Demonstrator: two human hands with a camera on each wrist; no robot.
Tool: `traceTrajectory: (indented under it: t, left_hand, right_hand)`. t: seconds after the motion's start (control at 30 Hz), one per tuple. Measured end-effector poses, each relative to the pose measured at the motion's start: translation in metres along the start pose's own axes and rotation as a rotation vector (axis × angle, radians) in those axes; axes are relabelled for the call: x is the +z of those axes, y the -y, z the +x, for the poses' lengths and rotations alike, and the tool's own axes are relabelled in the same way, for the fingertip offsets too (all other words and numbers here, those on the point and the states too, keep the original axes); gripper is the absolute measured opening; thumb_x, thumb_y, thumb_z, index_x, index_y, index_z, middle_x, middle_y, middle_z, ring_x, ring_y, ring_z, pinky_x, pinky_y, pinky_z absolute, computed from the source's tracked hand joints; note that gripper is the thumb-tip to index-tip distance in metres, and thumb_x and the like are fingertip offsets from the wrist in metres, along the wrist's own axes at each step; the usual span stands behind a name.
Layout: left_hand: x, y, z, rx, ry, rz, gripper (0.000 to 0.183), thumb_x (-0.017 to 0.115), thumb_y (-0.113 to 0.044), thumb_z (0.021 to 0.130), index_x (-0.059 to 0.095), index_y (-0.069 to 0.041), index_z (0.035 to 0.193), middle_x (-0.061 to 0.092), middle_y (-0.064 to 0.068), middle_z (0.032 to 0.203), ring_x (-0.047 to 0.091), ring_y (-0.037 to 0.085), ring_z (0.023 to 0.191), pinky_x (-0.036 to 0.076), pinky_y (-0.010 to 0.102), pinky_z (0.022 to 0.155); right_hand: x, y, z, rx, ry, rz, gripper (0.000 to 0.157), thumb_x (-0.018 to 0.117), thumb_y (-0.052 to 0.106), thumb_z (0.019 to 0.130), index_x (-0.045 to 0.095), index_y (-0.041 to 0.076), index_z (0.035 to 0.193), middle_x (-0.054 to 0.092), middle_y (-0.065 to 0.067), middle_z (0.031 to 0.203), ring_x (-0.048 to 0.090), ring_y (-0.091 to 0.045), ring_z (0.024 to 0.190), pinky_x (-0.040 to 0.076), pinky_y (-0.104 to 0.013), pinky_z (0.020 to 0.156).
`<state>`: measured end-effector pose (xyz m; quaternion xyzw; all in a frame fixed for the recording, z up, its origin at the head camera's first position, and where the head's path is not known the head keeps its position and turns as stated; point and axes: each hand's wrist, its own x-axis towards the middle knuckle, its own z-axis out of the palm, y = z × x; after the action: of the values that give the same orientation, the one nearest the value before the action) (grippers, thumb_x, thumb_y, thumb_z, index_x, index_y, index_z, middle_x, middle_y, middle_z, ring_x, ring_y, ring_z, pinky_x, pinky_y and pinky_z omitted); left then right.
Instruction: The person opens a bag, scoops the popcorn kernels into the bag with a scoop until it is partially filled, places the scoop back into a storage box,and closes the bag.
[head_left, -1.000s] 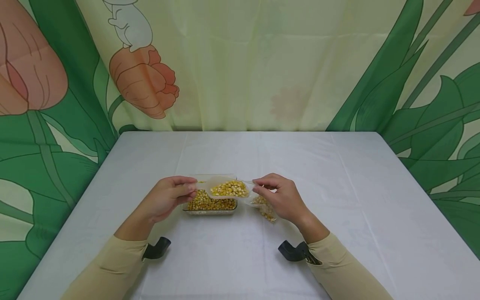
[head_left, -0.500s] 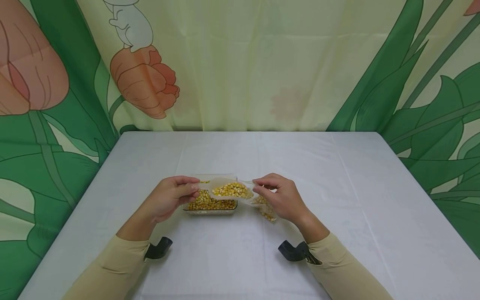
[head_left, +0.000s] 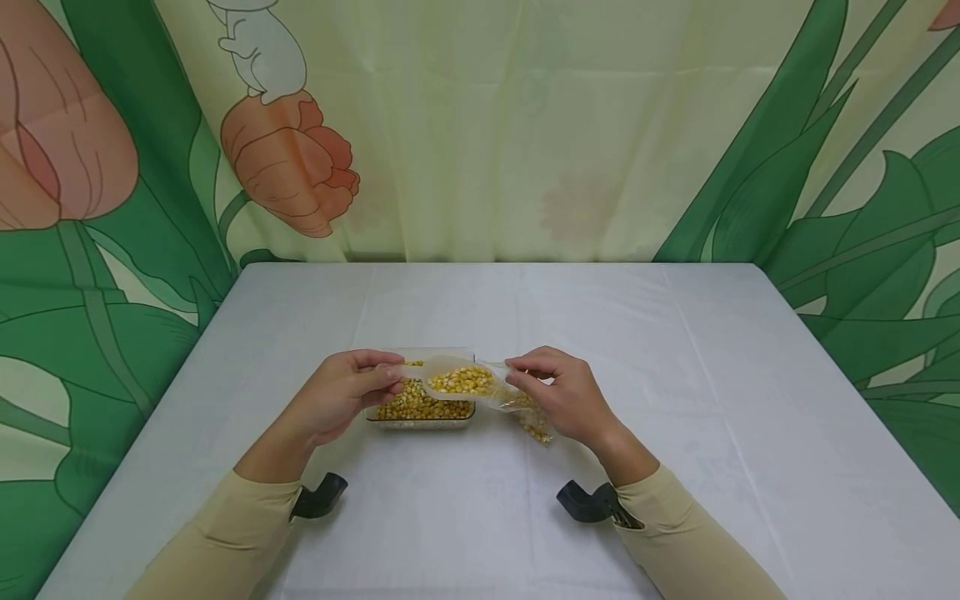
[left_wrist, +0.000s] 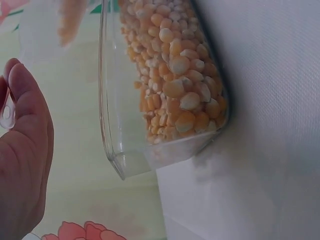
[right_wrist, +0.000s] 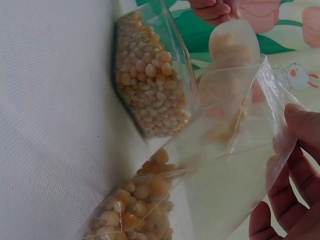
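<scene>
My left hand [head_left: 341, 398] pinches the handle of a translucent white scoop [head_left: 435, 367], which carries yellow corn kernels [head_left: 461, 380]. My right hand [head_left: 558, 396] pinches the upper edge of a clear plastic bag [right_wrist: 215, 170] between thumb and fingers. More kernels [right_wrist: 132, 205] lie at the bag's bottom, near the tabletop. In the right wrist view the scoop's front part shows through the film at the bag's mouth. Beneath the scoop stands a clear rectangular container [left_wrist: 120, 100] partly filled with kernels [left_wrist: 185, 85].
A white cloth covers the table [head_left: 637, 333]. Behind it hangs a curtain [head_left: 480, 150] printed with flowers and leaves. Black wrist mounts [head_left: 320, 495] stick out from both sleeves above the tabletop.
My left hand has shifted slightly right, bringing the loaded scoop farther toward the bag's mouth. The right hand keeps its place, still holding the bag.
</scene>
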<state>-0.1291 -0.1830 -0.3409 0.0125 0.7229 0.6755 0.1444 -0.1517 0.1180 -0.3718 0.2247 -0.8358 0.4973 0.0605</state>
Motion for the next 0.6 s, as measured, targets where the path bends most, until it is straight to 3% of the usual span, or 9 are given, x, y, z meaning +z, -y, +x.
traceTrajectory:
  t: [0.27,0.6]
  left_hand:
    - [0.004,0.000,0.002,0.022,0.016,0.001,0.035,0.057,-0.003,0.102,0.050,0.019,0.128,0.068,0.008,0.097,0.067,0.010,0.086,0.056,0.025,0.081]
    - [0.014,-0.004,0.004,0.014,0.012,-0.017,0.033,0.059,-0.003,0.100,0.052,0.018,0.126,0.069,0.008,0.097,0.067,0.010,0.086,0.056,0.025,0.081]
  right_hand:
    - [0.001,-0.001,0.000,0.013,0.003,0.007,0.018,0.076,0.010,0.090,0.078,0.006,0.108,0.071,0.001,0.099,0.064,-0.017,0.093,0.055,-0.040,0.078]
    - [0.001,-0.001,-0.001,0.015,0.008,0.001,0.019,0.076,0.010,0.090,0.078,0.006,0.108,0.071,0.002,0.099,0.064,-0.017,0.093,0.054,-0.035,0.078]
